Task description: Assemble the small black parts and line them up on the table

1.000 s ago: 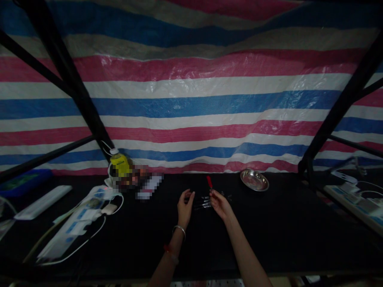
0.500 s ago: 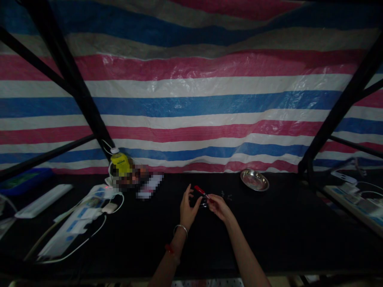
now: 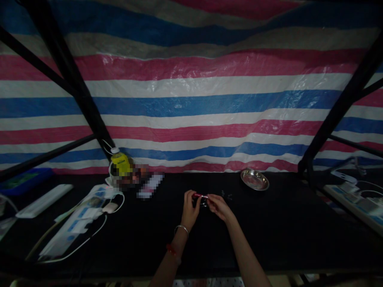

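Note:
A slim red pen-like stick [image 3: 201, 195] with a silver middle lies level between my hands. My left hand [image 3: 190, 205] pinches its left end with thumb and fingers. At the other end, my right hand [image 3: 219, 206] has its fingers closed on the stick, and they hide that part. Beneath the stick, small shiny pieces [image 3: 204, 204] rest on the black table [image 3: 287, 231], partly covered by my fingers. A few tiny pieces [image 3: 229, 197] lie just right of my right hand's fingers, too small to name.
A round metal dish [image 3: 255, 180] stands at the back right. Left of my hands are a blurred-out flat item [image 3: 151, 185], a yellow-labelled bottle [image 3: 121, 162] and power strips [image 3: 64, 235] with white cables. Black frame posts [image 3: 326, 119] and a striped sheet [image 3: 191, 107] bound the space.
My left hand has closed from an open pose onto the stick's left end. The stick has tipped from slanting up-left to nearly level. My right hand has kept its hold.

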Motion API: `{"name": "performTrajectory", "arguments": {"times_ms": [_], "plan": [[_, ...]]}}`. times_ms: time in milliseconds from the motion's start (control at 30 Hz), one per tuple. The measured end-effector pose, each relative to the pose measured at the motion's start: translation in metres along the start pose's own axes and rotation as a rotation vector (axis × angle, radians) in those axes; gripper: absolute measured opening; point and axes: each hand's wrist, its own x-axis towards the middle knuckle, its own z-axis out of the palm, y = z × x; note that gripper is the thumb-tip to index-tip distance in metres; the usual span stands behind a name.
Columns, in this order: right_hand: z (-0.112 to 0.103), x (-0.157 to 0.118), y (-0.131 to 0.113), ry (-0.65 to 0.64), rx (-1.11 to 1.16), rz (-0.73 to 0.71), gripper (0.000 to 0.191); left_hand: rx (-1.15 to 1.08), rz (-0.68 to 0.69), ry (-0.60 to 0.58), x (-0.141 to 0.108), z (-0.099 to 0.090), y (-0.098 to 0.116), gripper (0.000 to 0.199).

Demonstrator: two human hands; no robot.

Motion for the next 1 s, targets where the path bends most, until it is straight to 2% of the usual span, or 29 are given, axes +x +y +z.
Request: {"name": "performTrajectory", "arguments": {"times_ms": [233,367,533,733,833,1000], "plan": [[-0.005,0.003,0.001,0.042,0.108,-0.051,0.033,-0.027,0.031,-0.130,0.000,0.002,-0.005,0.025],[-0.008,0.003,-0.003,0.072,0.156,-0.097,0.031,0.002,0.012,-0.074,0.005,0.000,-0.007,0.025],[-0.009,0.005,-0.005,0.150,0.159,-0.185,0.028,-0.004,-0.105,0.002,0.017,0.000,-0.020,0.026],[-0.010,0.006,-0.008,0.251,0.155,-0.282,0.026,0.108,-0.176,-0.064,0.025,0.005,-0.033,0.024],[-0.017,0.002,-0.012,0.353,0.010,-0.352,0.030,0.187,-0.202,-0.113,0.026,0.007,-0.032,0.024],[-0.038,-0.011,-0.018,0.701,-0.439,-0.656,0.029,0.264,-0.228,-0.159,0.026,0.007,-0.030,0.023]]}}
